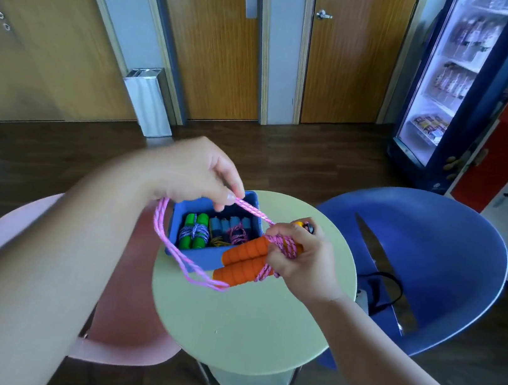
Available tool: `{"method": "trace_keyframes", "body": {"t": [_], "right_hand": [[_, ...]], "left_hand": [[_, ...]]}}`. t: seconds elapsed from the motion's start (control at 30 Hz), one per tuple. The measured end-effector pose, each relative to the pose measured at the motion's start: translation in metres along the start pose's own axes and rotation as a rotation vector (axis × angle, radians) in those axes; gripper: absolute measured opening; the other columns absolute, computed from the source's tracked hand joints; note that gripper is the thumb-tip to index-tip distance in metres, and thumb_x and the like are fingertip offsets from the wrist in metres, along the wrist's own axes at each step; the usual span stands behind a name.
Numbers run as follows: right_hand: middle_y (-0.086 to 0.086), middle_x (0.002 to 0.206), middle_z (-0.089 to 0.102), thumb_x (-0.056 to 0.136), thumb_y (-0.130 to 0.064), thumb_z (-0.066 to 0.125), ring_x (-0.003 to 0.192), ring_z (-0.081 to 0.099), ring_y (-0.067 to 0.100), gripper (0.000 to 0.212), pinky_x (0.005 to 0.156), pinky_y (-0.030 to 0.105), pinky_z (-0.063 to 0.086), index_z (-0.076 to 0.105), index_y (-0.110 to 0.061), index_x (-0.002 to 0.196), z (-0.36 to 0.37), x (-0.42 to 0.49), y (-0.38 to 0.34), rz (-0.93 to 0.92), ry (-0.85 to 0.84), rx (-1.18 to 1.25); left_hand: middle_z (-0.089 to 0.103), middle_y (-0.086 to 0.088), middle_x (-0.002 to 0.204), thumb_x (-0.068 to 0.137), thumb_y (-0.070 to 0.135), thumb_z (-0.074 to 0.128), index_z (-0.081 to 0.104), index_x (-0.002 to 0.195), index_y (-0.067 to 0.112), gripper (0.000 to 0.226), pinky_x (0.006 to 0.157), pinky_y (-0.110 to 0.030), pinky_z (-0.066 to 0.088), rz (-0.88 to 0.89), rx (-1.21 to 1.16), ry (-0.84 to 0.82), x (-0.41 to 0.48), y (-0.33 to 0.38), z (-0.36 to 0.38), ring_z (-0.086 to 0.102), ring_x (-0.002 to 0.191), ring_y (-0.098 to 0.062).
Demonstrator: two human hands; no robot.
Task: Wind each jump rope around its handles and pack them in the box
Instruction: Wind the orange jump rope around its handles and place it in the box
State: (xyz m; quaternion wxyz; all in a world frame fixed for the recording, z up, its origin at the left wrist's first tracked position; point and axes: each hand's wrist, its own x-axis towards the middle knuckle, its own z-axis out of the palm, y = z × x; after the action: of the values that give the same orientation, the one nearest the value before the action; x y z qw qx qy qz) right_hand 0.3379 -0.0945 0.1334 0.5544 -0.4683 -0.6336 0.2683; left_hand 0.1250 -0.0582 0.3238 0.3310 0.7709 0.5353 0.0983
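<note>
Pink rope [253,209], flecked with white, pinched between thumb and forefinger of the left hand [196,170] just above the centre of the frame, remaining fingers curled in. From that pinch, stretched taut down and to the right into the right hand [305,261]. Also hanging from the left hand as a doubled loop, down past the left side of the blue box [203,260], across its near wall, ending near the lower tip of the handles.

Right hand closed firmly around a pair of orange ribbed handles [244,261], held side by side over the near right corner of the box, several pink turns wrapped around them under the fingers. Yellow and dark end caps poking out above the knuckles.

Both hands raised in the air over the table [242,329], pale green and round, at lower centre. Box open-topped, resting on the far left part of the table. Inside it: a green-handled bundle [194,232] bound in bluish cord at the left, blue-handled bundles [217,226] to its right, one wound in yellow cord, one in pink.

Pink chair [116,310] at lower left, blue chair [441,253] at right. Wooden doors [210,37] across the top of the frame, a metal bin [149,104] standing against the wall between two of them, a lit drinks fridge [455,74] at upper right.
</note>
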Motion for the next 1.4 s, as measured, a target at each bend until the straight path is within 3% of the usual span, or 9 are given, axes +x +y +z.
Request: {"method": "trace_keyframes", "body": {"t": [0.13, 0.3, 0.4, 0.53, 0.73, 0.8, 0.93, 1.13, 1.4], "right_hand": [[0.011, 0.099, 0.061, 0.074, -0.015, 0.072, 0.082, 0.066, 0.024, 0.025, 0.064, 0.043, 0.06, 0.078, -0.032, 0.092, -0.005, -0.002, -0.001, 0.043, -0.041, 0.103], [0.008, 0.097, 0.071, 0.074, -0.007, 0.072, 0.09, 0.069, 0.027, 0.019, 0.078, 0.038, 0.058, 0.078, -0.017, 0.09, 0.006, -0.009, -0.02, 0.036, 0.003, 0.363], [0.018, 0.099, 0.073, 0.077, -0.009, 0.071, 0.095, 0.069, 0.038, 0.016, 0.081, 0.046, 0.059, 0.076, -0.013, 0.092, 0.007, 0.001, -0.037, 0.015, 0.081, 0.472], [0.014, 0.097, 0.073, 0.084, 0.002, 0.066, 0.09, 0.068, 0.035, 0.017, 0.082, 0.047, 0.058, 0.074, -0.007, 0.096, -0.005, 0.034, -0.062, 0.019, 0.192, 0.589], [0.007, 0.099, 0.07, 0.093, -0.005, 0.069, 0.083, 0.071, 0.023, 0.014, 0.074, 0.044, 0.064, 0.075, -0.014, 0.101, -0.022, 0.09, -0.06, 0.055, 0.304, 0.413], [0.015, 0.111, 0.066, 0.093, -0.017, 0.071, 0.091, 0.074, 0.026, 0.014, 0.074, 0.044, 0.065, 0.075, -0.027, 0.103, -0.028, 0.1, -0.045, 0.084, 0.281, 0.295], [0.005, 0.107, 0.058, 0.094, -0.017, 0.072, 0.081, 0.063, -0.003, 0.016, 0.07, 0.012, 0.053, 0.073, -0.026, 0.106, -0.033, 0.098, -0.027, 0.065, 0.258, 0.056], [0.001, 0.105, 0.061, 0.088, -0.014, 0.076, 0.089, 0.059, -0.007, 0.019, 0.082, 0.011, 0.047, 0.075, -0.025, 0.102, -0.024, 0.069, -0.013, -0.018, 0.165, -0.1], [-0.024, 0.103, 0.057, 0.086, -0.034, 0.081, 0.099, 0.062, 0.026, 0.021, 0.077, 0.049, 0.059, 0.074, -0.026, 0.104, -0.014, 0.029, -0.025, -0.117, 0.024, 0.037]], "left_hand": [[0.079, 0.006, 0.079, 0.09, 0.009, 0.078, 0.081, 0.089, 0.031, 0.022, 0.084, -0.03, 0.056, 0.128, 0.077, 0.13, 0.012, 0.004, -0.014, 0.073, 0.082, -0.011], [0.08, 0.004, 0.081, 0.094, 0.008, 0.072, 0.079, 0.094, 0.027, 0.02, 0.098, -0.039, 0.056, 0.115, 0.044, 0.218, 0.049, -0.031, 0.009, 0.076, 0.089, -0.015], [0.079, 0.005, 0.078, 0.094, 0.025, 0.075, 0.081, 0.091, 0.025, 0.007, 0.088, -0.034, 0.058, 0.093, 0.02, 0.225, 0.074, -0.086, 0.038, 0.075, 0.084, -0.015], [0.073, 0.002, 0.073, 0.086, 0.056, 0.076, 0.075, 0.102, 0.024, 0.036, 0.077, -0.029, 0.06, -0.162, -0.061, 0.164, 0.106, -0.185, 0.107, 0.072, 0.069, -0.015], [0.046, 0.012, 0.045, 0.094, 0.044, 0.042, 0.069, 0.072, 0.035, 0.036, 0.054, -0.03, 0.033, 0.015, -0.39, 0.311, 0.026, -0.062, 0.191, 0.039, 0.046, -0.009], [0.043, 0.012, 0.049, 0.096, 0.045, 0.041, 0.067, 0.074, 0.026, 0.039, 0.055, -0.03, 0.03, 0.034, -0.5, 0.336, 0.009, -0.042, 0.196, 0.036, 0.049, -0.011], [0.042, 0.009, 0.057, 0.1, 0.044, 0.048, 0.063, 0.081, 0.014, 0.038, 0.054, -0.032, 0.031, 0.25, -0.439, 0.324, -0.01, -0.011, 0.175, 0.037, 0.055, -0.01], [0.046, 0.01, 0.052, 0.1, 0.036, 0.052, 0.064, 0.077, 0.011, 0.036, 0.049, -0.028, 0.029, 0.352, -0.366, 0.442, 0.005, 0.014, 0.111, 0.037, 0.049, -0.007], [0.057, 0.008, 0.061, 0.107, 0.034, 0.052, 0.069, 0.082, 0.014, 0.036, 0.06, -0.03, 0.042, 0.146, -0.043, 0.44, 0.046, -0.013, 0.07, 0.05, 0.058, -0.006]]}}
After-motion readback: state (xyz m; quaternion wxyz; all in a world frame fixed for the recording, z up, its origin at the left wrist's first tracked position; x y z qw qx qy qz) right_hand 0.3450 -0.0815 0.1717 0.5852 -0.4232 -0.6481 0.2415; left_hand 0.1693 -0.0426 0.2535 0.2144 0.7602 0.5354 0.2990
